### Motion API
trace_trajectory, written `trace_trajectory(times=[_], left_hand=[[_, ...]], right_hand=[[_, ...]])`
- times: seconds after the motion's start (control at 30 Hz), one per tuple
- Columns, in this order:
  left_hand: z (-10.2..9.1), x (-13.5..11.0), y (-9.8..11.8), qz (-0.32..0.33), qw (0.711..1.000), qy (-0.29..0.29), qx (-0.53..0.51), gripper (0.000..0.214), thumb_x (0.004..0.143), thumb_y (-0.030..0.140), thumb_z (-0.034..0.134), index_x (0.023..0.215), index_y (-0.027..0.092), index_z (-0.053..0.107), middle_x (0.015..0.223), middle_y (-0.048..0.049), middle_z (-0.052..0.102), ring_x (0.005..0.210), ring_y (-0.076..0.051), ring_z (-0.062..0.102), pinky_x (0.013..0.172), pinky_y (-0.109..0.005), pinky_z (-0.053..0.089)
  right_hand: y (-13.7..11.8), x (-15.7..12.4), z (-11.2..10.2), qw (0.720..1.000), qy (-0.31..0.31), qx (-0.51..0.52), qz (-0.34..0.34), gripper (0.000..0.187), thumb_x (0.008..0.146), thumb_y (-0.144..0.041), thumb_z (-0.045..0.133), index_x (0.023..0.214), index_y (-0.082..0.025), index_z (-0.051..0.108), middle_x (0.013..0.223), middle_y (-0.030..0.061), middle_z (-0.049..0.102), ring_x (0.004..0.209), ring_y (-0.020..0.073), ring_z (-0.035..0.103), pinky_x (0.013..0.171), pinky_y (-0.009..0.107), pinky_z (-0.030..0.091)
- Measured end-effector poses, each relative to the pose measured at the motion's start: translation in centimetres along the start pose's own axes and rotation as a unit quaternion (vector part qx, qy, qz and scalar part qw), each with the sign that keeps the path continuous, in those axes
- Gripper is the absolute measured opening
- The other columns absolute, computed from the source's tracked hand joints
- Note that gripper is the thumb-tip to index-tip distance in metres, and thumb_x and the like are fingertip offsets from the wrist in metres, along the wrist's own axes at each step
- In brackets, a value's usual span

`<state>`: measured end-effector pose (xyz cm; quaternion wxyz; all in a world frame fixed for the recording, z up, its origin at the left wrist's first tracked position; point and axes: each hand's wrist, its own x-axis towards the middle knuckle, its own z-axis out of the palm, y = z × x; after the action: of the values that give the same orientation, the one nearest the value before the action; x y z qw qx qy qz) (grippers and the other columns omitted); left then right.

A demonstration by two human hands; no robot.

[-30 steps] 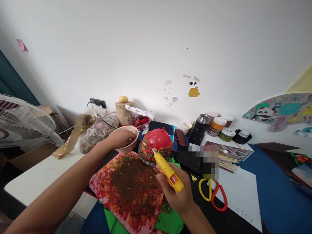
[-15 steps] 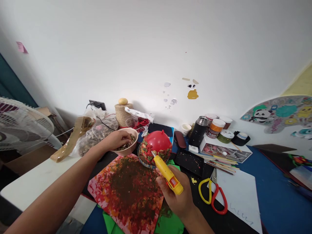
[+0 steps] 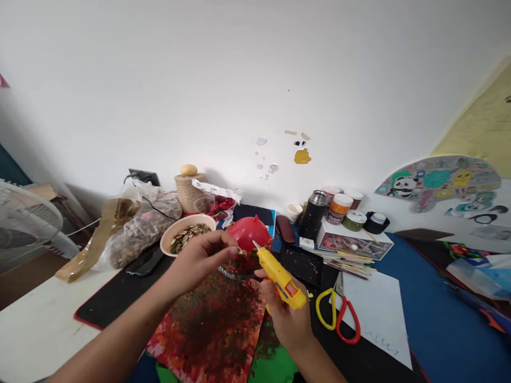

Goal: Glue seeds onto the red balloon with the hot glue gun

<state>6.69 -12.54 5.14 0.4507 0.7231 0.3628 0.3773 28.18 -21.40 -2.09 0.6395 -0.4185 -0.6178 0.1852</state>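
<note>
Well left of the left hand, a white fan (image 3: 30, 226); nearer, a clear plastic bag (image 3: 139, 234) of lumpy contents. Just left of and beyond the left hand, a pale bowl (image 3: 165, 243) with flat seeds (image 3: 189, 235) inside; behind, a twine spool (image 3: 187, 191). Below the left hand, a red-and-brown painted sheet (image 3: 207, 324). With the left hand (image 3: 203, 258), pinches a tiny piece (image 3: 240, 250) between thumb and forefinger, too small to identify. Just beyond the fingertips, a red balloon (image 3: 248, 232), seed-covered around the lower part, partly hidden. With the right hand (image 3: 289, 316), grips a yellow glue gun (image 3: 276, 271), fingers wrapped round, nozzle tilted up-left, near the left fingertips. Beyond the right hand, a black tray (image 3: 301, 265) and dark thermos (image 3: 312, 216); to the right, scissors (image 3: 359, 322), white paper (image 3: 377, 311), then blue tabletop (image 3: 443, 314).
</note>
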Motion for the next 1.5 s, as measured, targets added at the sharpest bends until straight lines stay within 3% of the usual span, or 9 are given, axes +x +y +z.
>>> trace_trajectory(times=[0.17, 0.33, 0.57, 0.73, 0.9, 1.1, 1.3, 1.4, 1.5], left_hand=[[5.5, 0.2, 1.3, 0.021, 0.996, -0.037, -0.078, 0.040, 0.093, 0.059, 0.079, 0.087, 0.021, 0.073, 0.085, -0.0054, 0.075, 0.076, -0.019, 0.068, 0.070, -0.029, 0.055], [7.9, 0.3, 1.0, 0.012, 0.987, -0.043, -0.157, 0.040, 0.092, 0.061, 0.080, 0.088, 0.023, 0.069, 0.085, -0.0042, 0.076, 0.076, -0.020, 0.073, 0.070, -0.031, 0.059], [8.2, -0.3, 0.7, -0.038, 0.968, -0.041, -0.243, 0.043, 0.088, 0.057, 0.087, 0.087, 0.019, 0.066, 0.083, -0.0035, 0.077, 0.076, -0.019, 0.074, 0.069, -0.029, 0.058], [8.5, -0.1, -0.5, -0.108, 0.928, -0.095, -0.343, 0.050, 0.080, 0.056, 0.095, 0.088, 0.016, 0.066, 0.071, -0.0015, 0.074, 0.059, -0.013, 0.069, 0.057, -0.021, 0.050], [8.5, 0.1, -1.3, -0.128, 0.897, -0.079, -0.417, 0.051, 0.075, 0.053, 0.100, 0.092, 0.015, 0.071, 0.068, -0.0025, 0.074, 0.060, -0.014, 0.071, 0.058, -0.020, 0.051], [8.1, -0.1, -1.8, -0.129, 0.894, -0.078, -0.422, 0.040, 0.078, 0.039, 0.101, 0.091, 0.015, 0.072, 0.072, -0.0015, 0.075, 0.063, -0.012, 0.072, 0.059, -0.019, 0.052], [7.7, -0.2, -1.4, -0.099, 0.923, -0.080, -0.362, 0.046, 0.078, 0.052, 0.098, 0.089, 0.015, 0.072, 0.069, -0.0030, 0.074, 0.060, -0.015, 0.071, 0.057, -0.022, 0.052], [4.9, -0.3, -0.7, -0.024, 0.970, 0.000, -0.240, 0.046, 0.088, 0.060, 0.087, 0.090, 0.015, 0.076, 0.079, -0.0067, 0.078, 0.067, -0.018, 0.073, 0.063, -0.027, 0.056], [0.7, -0.4, -0.5, 0.070, 0.956, 0.266, -0.103, 0.039, 0.096, 0.058, 0.077, 0.087, 0.020, 0.076, 0.088, -0.0045, 0.079, 0.081, -0.019, 0.073, 0.075, -0.027, 0.058]], right_hand=[[0.1, 0.5, -0.1, 0.995, 0.059, 0.054, 0.067, 0.036, 0.104, -0.055, 0.073, 0.105, -0.022, 0.084, 0.089, 0.0077, 0.086, 0.073, 0.0251, 0.082, 0.066, 0.033, 0.069], [-0.6, 1.5, -0.5, 0.986, 0.078, 0.096, 0.108, 0.038, 0.099, -0.058, 0.078, 0.100, -0.021, 0.085, 0.084, 0.0072, 0.085, 0.069, 0.0242, 0.080, 0.060, 0.030, 0.067], [-0.9, 1.8, -0.7, 0.981, 0.094, 0.096, 0.139, 0.034, 0.093, -0.054, 0.084, 0.092, -0.021, 0.084, 0.078, 0.0044, 0.081, 0.066, 0.0222, 0.077, 0.062, 0.030, 0.066], [-0.9, 1.8, -0.8, 0.981, 0.090, 0.084, 0.147, 0.034, 0.093, -0.054, 0.084, 0.084, -0.021, 0.080, 0.071, 0.0025, 0.077, 0.057, 0.0196, 0.073, 0.055, 0.027, 0.062], [-0.6, 1.7, -0.9, 0.990, 0.063, 0.045, 0.120, 0.035, 0.098, -0.055, 0.079, 0.085, -0.022, 0.079, 0.068, 0.0011, 0.076, 0.057, 0.0194, 0.073, 0.056, 0.027, 0.063], [-0.8, 1.6, -0.9, 0.995, 0.040, 0.055, 0.078, 0.022, 0.101, -0.043, 0.079, 0.090, -0.023, 0.078, 0.076, 0.0013, 0.079, 0.061, 0.0183, 0.076, 0.060, 0.025, 0.065], [-0.9, 1.7, -1.1, 0.997, 0.042, 0.027, 0.067, 0.022, 0.101, -0.043, 0.078, 0.091, -0.023, 0.080, 0.079, 0.0030, 0.080, 0.065, 0.0196, 0.076, 0.061, 0.026, 0.065], [-0.9, 1.8, -1.6, 0.996, 0.053, -0.001, 0.065, 0.023, 0.101, -0.043, 0.078, 0.089, -0.023, 0.080, 0.073, 0.0016, 0.076, 0.061, 0.0187, 0.072, 0.060, 0.026, 0.062], [-1.2, 2.0, -2.1, 0.996, 0.059, -0.018, 0.067, 0.026, 0.103, -0.042, 0.074, 0.085, -0.023, 0.079, 0.065, -0.0006, 0.070, 0.057, 0.0173, 0.066, 0.059, 0.026, 0.059]])
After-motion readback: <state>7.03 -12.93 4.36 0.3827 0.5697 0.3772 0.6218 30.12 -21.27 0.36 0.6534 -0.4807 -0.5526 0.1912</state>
